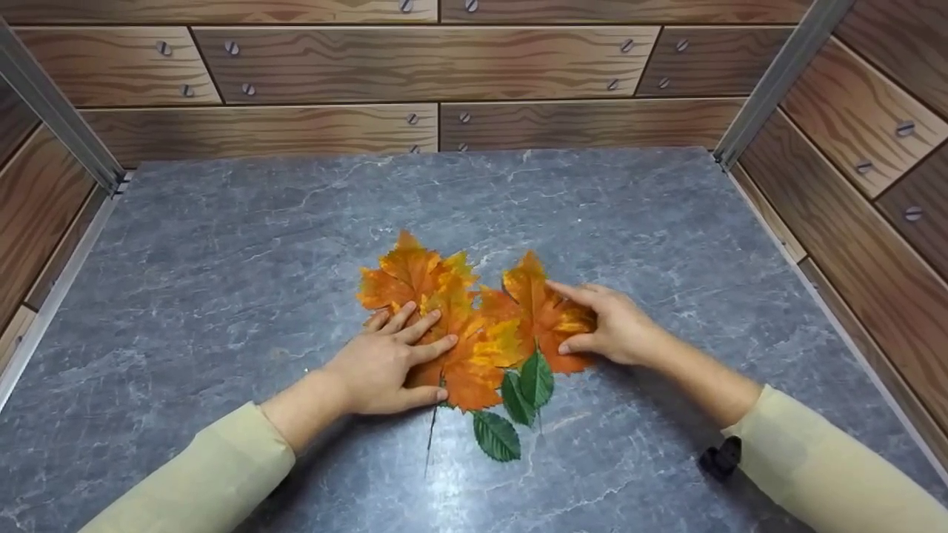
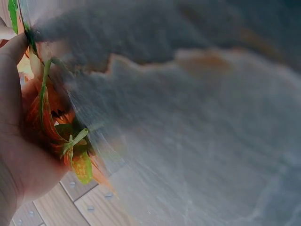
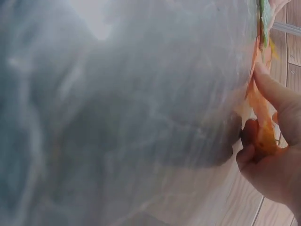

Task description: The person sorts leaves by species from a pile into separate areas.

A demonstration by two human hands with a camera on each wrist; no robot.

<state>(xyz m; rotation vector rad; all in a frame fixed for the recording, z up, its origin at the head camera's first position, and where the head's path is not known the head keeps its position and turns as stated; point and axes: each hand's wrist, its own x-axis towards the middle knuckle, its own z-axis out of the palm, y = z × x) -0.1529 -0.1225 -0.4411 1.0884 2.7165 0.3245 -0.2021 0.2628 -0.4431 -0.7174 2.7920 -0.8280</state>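
Note:
Three orange-yellow artificial maple leaves lie clustered on the table. My left hand rests with spread fingers on the front maple leaf, whose thin dark stem points toward me. Partly under that one is the back-left maple leaf. On the other side, my right hand pinches the edge of the right maple leaf, thumb on top; the right wrist view shows curled fingertips against its orange edge. Small green leaves poke out below. In the left wrist view, green stems show by the palm.
The grey marbled table stretches around the leaves. Wood-patterned panels wall it at the back and sides, with metal posts at the far corners. A black object sits at my right cuff.

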